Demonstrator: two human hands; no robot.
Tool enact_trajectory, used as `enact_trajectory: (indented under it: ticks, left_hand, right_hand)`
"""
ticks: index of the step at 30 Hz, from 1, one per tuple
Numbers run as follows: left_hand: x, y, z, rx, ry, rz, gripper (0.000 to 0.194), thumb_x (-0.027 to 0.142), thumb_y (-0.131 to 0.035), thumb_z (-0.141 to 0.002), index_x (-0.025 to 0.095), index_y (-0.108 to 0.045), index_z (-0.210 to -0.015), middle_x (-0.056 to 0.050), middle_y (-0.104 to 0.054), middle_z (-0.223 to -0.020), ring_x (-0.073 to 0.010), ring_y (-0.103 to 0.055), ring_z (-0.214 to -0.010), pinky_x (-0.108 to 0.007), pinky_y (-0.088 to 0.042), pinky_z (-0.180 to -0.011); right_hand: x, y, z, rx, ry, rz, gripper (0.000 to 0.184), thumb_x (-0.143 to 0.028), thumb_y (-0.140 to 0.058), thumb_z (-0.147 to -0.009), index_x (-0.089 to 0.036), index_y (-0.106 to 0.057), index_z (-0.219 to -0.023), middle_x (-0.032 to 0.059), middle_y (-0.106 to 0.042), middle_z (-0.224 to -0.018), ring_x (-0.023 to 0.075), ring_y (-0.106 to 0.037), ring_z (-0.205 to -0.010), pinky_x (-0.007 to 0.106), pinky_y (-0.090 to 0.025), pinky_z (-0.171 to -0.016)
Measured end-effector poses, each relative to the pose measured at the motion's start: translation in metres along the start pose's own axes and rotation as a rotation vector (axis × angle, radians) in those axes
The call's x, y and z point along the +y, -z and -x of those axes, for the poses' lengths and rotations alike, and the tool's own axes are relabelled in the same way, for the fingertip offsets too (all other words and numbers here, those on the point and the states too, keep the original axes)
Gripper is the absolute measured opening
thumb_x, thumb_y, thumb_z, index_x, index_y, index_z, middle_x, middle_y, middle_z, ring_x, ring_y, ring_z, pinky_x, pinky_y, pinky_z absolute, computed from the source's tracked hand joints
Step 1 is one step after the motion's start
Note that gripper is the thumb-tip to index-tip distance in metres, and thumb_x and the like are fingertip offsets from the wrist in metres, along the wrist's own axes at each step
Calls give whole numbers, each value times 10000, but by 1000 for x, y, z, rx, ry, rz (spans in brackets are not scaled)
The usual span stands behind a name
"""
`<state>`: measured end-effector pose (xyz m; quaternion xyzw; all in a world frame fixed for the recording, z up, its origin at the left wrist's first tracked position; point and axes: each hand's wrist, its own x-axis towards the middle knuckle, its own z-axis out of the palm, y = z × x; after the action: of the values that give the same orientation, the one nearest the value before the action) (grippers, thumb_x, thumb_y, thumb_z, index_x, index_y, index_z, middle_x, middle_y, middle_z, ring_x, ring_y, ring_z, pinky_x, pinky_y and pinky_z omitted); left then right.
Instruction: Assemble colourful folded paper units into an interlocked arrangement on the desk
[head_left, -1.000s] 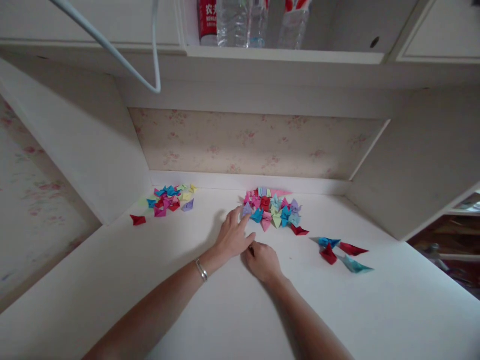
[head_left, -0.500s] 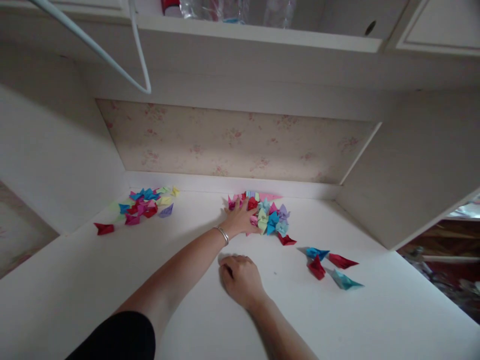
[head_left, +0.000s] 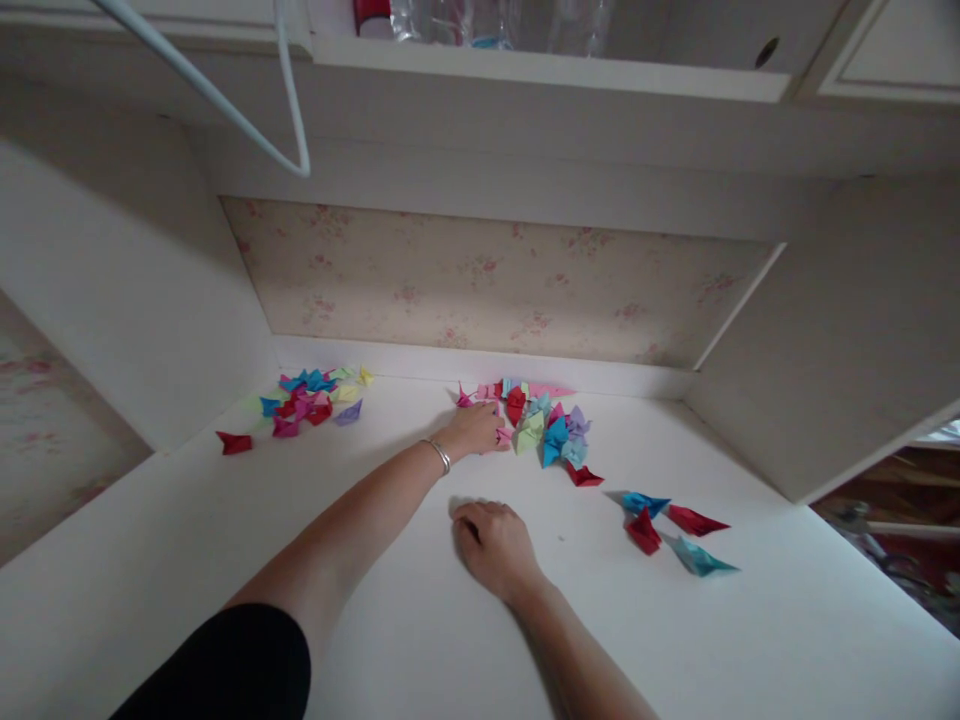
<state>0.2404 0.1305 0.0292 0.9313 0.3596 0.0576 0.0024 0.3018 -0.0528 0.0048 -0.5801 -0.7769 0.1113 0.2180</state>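
Observation:
My left hand (head_left: pixel 474 430), with a silver bracelet at the wrist, reaches to the left edge of a middle heap of colourful origami paper cranes. Its fingers are closed on a pink paper crane (head_left: pixel 504 437), partly hidden by the hand. Right beside it in the heap lie a light green crane (head_left: pixel 529 432), a blue crane (head_left: pixel 555 440) and a red crane (head_left: pixel 515 404). My right hand (head_left: pixel 495 540) rests nearer to me on the white tabletop (head_left: pixel 405 620), curled in a loose fist with nothing visible in it.
A second group of cranes (head_left: pixel 304 402) lies at the back left, with a red one (head_left: pixel 234 443) apart from it. To the right lie several more, among them a teal one (head_left: pixel 701 558). Overhead are a shelf (head_left: pixel 555 75) and a white bent tube (head_left: pixel 289 130).
My left hand has drawn its spread fingers together over the pink crane at the heap's left side. My right hand stays in place. The whole view has shifted slightly.

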Motion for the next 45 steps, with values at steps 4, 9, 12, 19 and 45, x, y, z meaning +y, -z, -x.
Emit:
enact_trajectory:
  ticks: [4,9,12,19,45]
  left_hand:
    - [-12,18,25,18,20,-31,367,476,-594,-794,191,-696,-1001,-138,-578,-1154,-295,-543,-1079,-374,-435,-877]
    - [-55,46,63,65,83,-98,276,327,-527,-852,215,-671,-1060,-132,-574,-1183,-282,-514,-1127,-381,-429,-894]
    - [-99,64,91,87,204,-200,293,322,-521,-857,209,-658,-1091,-144,-566,-1219,-293,-494,-1161,-435,-392,-955]
    - [-187,75,159,199,574,-393,731,504,-664,-722,254,-450,-1375,-168,-252,-1525,-463,-110,-1370,-753,68,-962]
    - [-102,4,24,161,71,-127,330,98,-429,-848,127,-645,-1096,-138,-624,-1109,-208,-562,-1053,-324,-437,-927]
  right_hand:
    - [-2,-1,1,9,-10,-2,261,-188,-441,-860,-255,-682,-930,1,-715,-906,157,-621,-846,236,-376,-789]
    - [-1,-4,1,24,-23,-4,262,-198,-438,-870,-258,-686,-929,-4,-715,-901,155,-622,-841,232,-376,-775]
    - [-1,-6,0,35,-32,-21,248,-205,-449,-871,-257,-686,-923,-13,-717,-901,154,-627,-845,229,-380,-765]
    - [-4,-8,-2,49,-82,-7,256,-225,-432,-882,-269,-683,-910,-13,-718,-872,163,-634,-829,239,-386,-746]
    - [3,-7,-9,4,-119,-142,253,-224,-461,-860,-282,-706,-888,-26,-728,-888,153,-646,-816,229,-405,-728]
